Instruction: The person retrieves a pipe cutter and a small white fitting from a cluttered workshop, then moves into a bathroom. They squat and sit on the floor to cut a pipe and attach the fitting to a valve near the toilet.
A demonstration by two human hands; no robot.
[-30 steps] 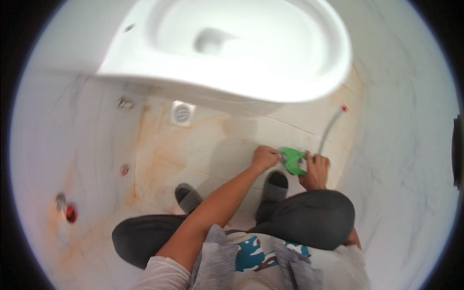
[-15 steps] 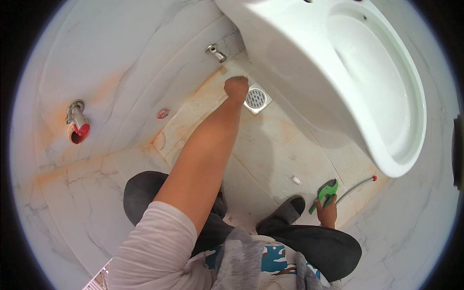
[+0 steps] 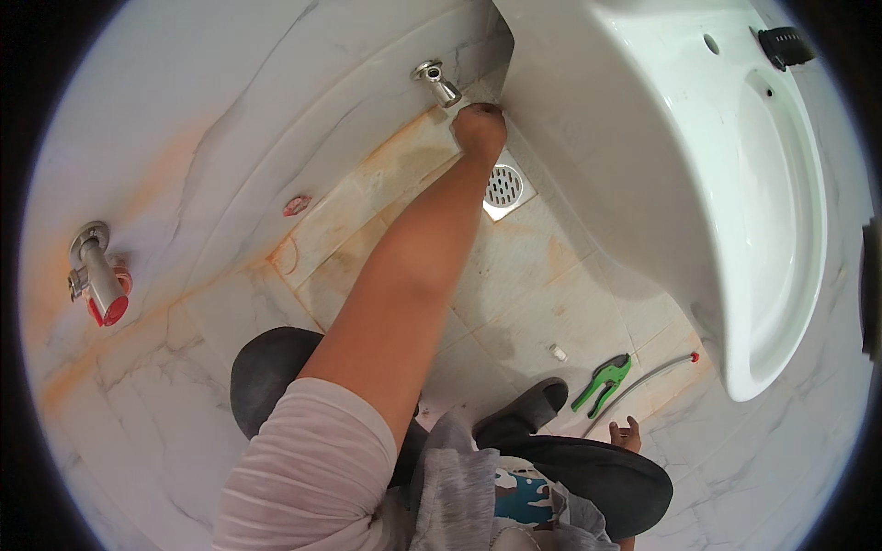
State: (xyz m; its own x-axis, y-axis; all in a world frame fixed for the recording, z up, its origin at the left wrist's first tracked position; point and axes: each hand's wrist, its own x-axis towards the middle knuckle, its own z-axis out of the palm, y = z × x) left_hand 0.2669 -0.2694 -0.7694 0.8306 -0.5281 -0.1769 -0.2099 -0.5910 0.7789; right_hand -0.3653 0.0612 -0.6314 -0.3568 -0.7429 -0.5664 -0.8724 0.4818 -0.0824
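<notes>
My left arm stretches far forward, with my left hand (image 3: 480, 129) closed low by the wall, below a chrome angle valve (image 3: 439, 83) and beside the square metal floor drain (image 3: 503, 186). Whatever its fingers hold, if anything, is hidden. My right hand (image 3: 627, 435) is partly covered by my knee; its visible fingers are spread, with nothing seen in them. In front of it a green pipe cutter (image 3: 603, 384) lies on the tiles. Alongside runs a thin grey flexible hose (image 3: 641, 378) with a red end.
A large white washbasin (image 3: 634, 165) fills the right side, with a black object (image 3: 785, 48) on its rim. Another chrome valve (image 3: 99, 274) with red parts juts from the left wall. A small white piece (image 3: 558, 353) lies on the stained floor tiles (image 3: 514, 285).
My right hand has let go of the green pipe cutter and drawn back toward me. My left hand has moved farther forward, closer to the wall valve. The view has shifted.
</notes>
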